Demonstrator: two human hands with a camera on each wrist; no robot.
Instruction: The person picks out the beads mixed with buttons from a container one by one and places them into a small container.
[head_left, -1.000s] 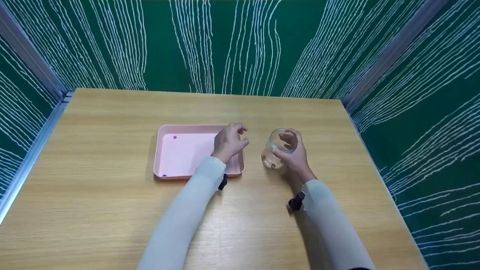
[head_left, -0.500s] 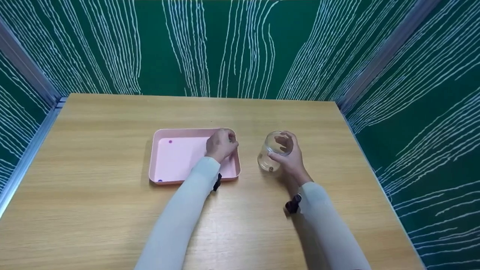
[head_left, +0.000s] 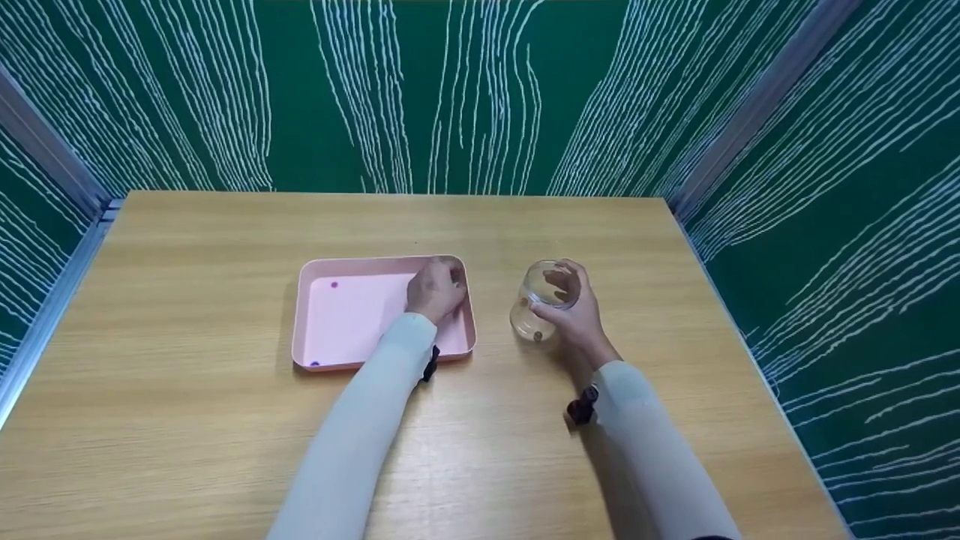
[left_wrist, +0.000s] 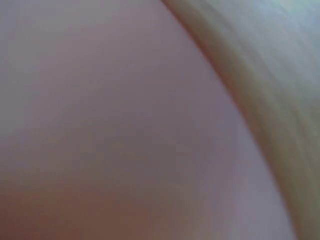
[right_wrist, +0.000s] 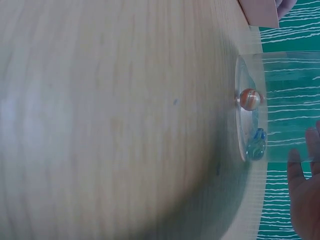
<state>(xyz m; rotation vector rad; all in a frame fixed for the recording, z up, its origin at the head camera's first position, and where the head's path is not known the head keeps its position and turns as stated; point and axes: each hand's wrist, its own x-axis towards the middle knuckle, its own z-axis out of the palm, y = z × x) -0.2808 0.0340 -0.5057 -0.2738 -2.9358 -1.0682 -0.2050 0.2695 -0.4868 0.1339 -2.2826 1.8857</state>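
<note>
My left hand (head_left: 435, 289) reaches into the right back part of a shallow pink tray (head_left: 352, 264), fingers bent downward. Its fingertips are largely hidden, so I cannot tell whether they pinch anything. The left wrist view shows only a blurred pink tray surface (left_wrist: 150, 90) and wood past its edge. My right hand (head_left: 579, 311) grips a clear glass jar (head_left: 525, 319) standing on the table, thumb in front and fingers round the far side. Inside near its bottom are marbles: an orange-and-white marble (right_wrist: 250, 99) and a clear blue-green marble (right_wrist: 256, 147).
A small round purple thing (head_left: 334, 285) lies in the tray's back left, a small blue thing (head_left: 315, 364) in its front left corner. The wooden table (head_left: 187, 300) ends at green walls (head_left: 315, 90) with white wavy lines. Tray and jar stand apart.
My left hand has moved from above the tray's right rim down into the tray, its fingers curling inward. The right hand keeps holding the jar. The whole head view has shifted slightly.
</note>
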